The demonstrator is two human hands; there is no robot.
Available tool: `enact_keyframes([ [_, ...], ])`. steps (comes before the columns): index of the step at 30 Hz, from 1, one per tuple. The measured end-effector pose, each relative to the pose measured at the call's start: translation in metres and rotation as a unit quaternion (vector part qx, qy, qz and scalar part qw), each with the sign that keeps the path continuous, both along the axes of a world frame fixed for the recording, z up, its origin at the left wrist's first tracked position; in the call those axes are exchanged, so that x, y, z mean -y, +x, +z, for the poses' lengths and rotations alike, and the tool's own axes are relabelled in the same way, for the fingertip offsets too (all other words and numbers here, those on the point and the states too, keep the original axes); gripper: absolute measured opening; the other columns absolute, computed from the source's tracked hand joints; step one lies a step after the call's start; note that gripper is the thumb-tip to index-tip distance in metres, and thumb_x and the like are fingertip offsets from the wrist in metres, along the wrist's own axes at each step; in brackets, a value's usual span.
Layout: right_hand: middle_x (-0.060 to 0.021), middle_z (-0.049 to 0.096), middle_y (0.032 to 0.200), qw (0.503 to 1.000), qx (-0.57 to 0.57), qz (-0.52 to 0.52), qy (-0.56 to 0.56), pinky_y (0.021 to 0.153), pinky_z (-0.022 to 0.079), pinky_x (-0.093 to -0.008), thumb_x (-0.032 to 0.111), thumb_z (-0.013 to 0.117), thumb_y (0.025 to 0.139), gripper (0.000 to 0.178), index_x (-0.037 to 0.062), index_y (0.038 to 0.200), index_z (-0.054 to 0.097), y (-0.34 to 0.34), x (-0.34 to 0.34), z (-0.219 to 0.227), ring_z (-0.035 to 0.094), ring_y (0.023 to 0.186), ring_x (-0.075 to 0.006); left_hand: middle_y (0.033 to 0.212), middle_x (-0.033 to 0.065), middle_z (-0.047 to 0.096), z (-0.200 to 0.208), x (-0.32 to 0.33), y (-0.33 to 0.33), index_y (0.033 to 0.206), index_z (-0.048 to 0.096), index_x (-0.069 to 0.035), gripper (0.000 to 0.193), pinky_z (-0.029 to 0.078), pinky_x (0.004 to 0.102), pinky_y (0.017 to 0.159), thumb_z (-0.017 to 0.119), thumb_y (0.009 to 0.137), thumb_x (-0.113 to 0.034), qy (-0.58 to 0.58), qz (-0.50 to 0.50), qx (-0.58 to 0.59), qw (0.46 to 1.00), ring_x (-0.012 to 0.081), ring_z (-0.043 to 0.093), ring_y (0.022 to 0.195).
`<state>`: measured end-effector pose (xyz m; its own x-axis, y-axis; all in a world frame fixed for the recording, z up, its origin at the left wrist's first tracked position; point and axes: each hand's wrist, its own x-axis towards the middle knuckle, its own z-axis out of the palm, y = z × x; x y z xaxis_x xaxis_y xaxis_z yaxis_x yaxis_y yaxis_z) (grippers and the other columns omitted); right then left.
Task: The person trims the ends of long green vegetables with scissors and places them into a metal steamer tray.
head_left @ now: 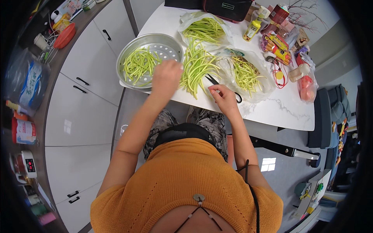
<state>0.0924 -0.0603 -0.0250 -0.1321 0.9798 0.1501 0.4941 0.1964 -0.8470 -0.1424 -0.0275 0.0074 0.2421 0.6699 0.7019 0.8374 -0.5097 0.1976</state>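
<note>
My left hand (167,79), smeared by motion, is over the right rim of a round metal steamer pan (120,62) with holes in its base. Its fingers look curled, but what they hold is hidden. Short green stalk pieces, like cut garlic scapes (140,64), lie in the pan. My right hand (225,101) is at the table's front edge, thumb and forefinger pinched together; anything between them is too small to make out. Between the hands lies a pile of long garlic scapes (195,68). Black-handled scissors (211,79) rest beside it, partly hidden by my right hand.
One plastic bag (186,17) of long stalks is behind the pile; another bag (264,87) holding stalks and scraps is to the right. A yellow bottle (252,29), snack packs (278,48) and a black case (229,8) stand farther back on the white table (289,112).
</note>
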Motion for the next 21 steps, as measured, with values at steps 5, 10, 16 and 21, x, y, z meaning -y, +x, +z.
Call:
enact_keyframes([
  [5,-0.0093,0.064,0.081,1.000,0.006,0.003,-0.016,0.058,0.045,-0.0274,0.014,0.062,0.084,0.016,0.0050,0.096,0.067,-0.001,0.004,0.000,0.057,0.061,-0.0150,0.082,0.0077,0.054,-0.017,0.009,0.038,0.083,0.060,-0.005,0.015,0.044,0.0375,0.070,0.069,0.073,-0.014,-0.059,-0.053,0.018,0.997,0.0258,0.054,0.082],
  [10,-0.0089,0.064,0.077,0.999,0.003,-0.001,-0.044,0.056,0.045,-0.0270,0.015,0.062,0.085,0.016,0.0047,0.096,0.067,0.001,0.007,0.004,0.056,0.056,-0.0141,0.082,0.0069,0.054,-0.029,-0.006,0.051,0.078,0.062,-0.005,0.012,0.044,0.0377,0.070,0.068,0.073,-0.014,-0.069,0.001,-0.002,0.998,0.0255,0.053,0.083],
  [16,-0.0072,0.064,0.071,0.999,-0.019,-0.006,-0.042,0.055,0.045,-0.0260,0.015,0.062,0.085,0.015,0.0051,0.096,0.068,0.002,0.007,0.000,0.056,0.056,-0.0121,0.083,0.0072,0.055,-0.030,-0.011,0.053,0.076,0.065,-0.006,0.009,0.046,0.0378,0.071,0.068,0.073,-0.013,-0.089,-0.006,0.011,0.996,0.0260,0.054,0.083],
  [21,-0.0060,0.063,0.069,0.998,-0.043,-0.020,-0.029,0.054,0.044,-0.0247,0.014,0.062,0.085,0.015,0.0040,0.095,0.068,0.005,0.005,-0.001,0.055,0.056,-0.0112,0.085,0.0078,0.057,-0.028,-0.013,0.054,0.078,0.065,-0.006,0.008,0.046,0.0371,0.074,0.067,0.074,-0.012,-0.133,-0.021,0.112,0.985,0.0271,0.056,0.084],
])
